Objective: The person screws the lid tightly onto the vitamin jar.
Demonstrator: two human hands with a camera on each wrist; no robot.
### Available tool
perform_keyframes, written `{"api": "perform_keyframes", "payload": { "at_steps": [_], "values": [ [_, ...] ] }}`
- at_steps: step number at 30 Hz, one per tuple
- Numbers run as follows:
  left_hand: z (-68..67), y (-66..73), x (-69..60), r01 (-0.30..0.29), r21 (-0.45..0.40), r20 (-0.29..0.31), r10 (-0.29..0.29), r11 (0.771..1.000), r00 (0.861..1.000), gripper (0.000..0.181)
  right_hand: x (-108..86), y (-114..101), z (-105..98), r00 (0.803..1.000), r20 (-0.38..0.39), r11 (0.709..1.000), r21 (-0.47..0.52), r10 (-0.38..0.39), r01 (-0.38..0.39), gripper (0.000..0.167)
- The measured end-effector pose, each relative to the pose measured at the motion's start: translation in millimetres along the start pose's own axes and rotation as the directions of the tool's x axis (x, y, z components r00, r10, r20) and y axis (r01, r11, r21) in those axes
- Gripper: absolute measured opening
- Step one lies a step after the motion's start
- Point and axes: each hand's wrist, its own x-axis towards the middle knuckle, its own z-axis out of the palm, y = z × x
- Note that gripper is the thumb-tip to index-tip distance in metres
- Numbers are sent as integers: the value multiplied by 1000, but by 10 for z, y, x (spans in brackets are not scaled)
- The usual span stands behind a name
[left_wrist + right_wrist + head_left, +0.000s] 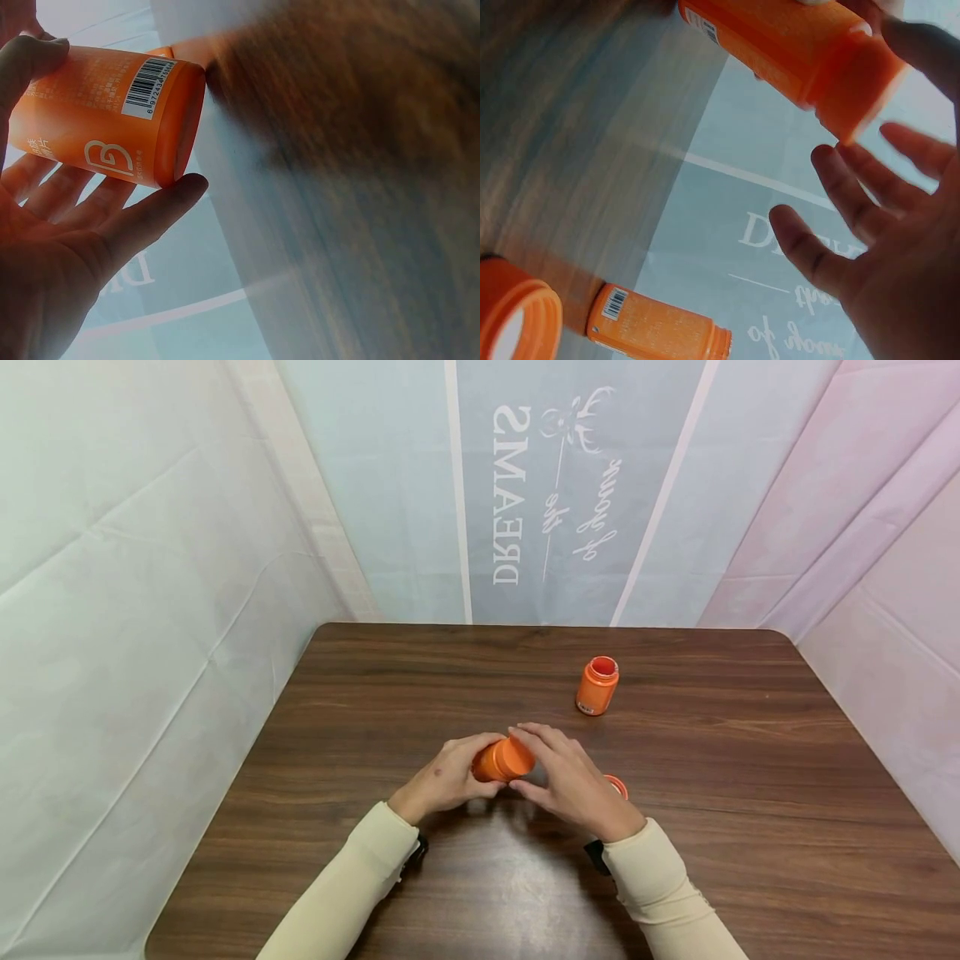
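An orange plastic bottle [489,763] with an orange screw cap [519,758] on it is held tilted above the table, cap end towards the right. My left hand [453,772] grips its body, thumb on one side and fingers on the other; a barcode and white print show in the left wrist view. Around the cap [862,86] is my right hand [566,772], with thumb and fingertips at opposite edges of it and the palm apart from it. In the right wrist view the index finger looks slightly off the cap, and the fingers are blurred.
A second orange bottle [597,689], uncapped, stands upright farther back on the right of the brown wooden table [390,685]. An orange cap [617,787] lies partly hidden behind my right hand. Printed cloth [420,485] hangs behind the table.
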Motion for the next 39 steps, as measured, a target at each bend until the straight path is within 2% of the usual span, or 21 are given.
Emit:
{"api": "perform_keyframes", "payload": {
  "at_steps": [4, 6, 17, 23, 30, 34, 39],
  "values": [
    [1, -5, -6, 4, -11, -4, -4, 1000, 1000, 59, 5, 21, -21, 996, 19, 997, 6, -82, 82, 67],
    [4, -7, -8, 6, -15, -5, -6, 1000, 1000, 59, 4, 25, -20, 995, 23, 995, 2, -99, 99, 65],
    [21, -25, -16, 6, -6, -10, -7, 1000, 1000, 57, 16, -7, 21, 1000, -1, 999, -32, -26, 26, 56],
    [27, -25, -9, -4, -9, -10, 4, 1000, 1000, 56, 11, -11, 31, 1000, 1, 999, -45, 8, -8, 57],
    [24, -22, -12, -5, -16, -7, 4, 1000, 1000, 59, 7, -6, -2, 999, 6, 998, -45, -36, 37, 66],
    [23, -20, -14, 2, -23, -5, -2, 1000, 1000, 59, 11, -14, -21, 998, 26, 997, -47, -62, 63, 64],
    [26, -25, -13, 4, -20, -8, -4, 1000, 1000, 58, 11, -23, -15, 998, 32, 996, -62, -60, 62, 62]
  ]
}}
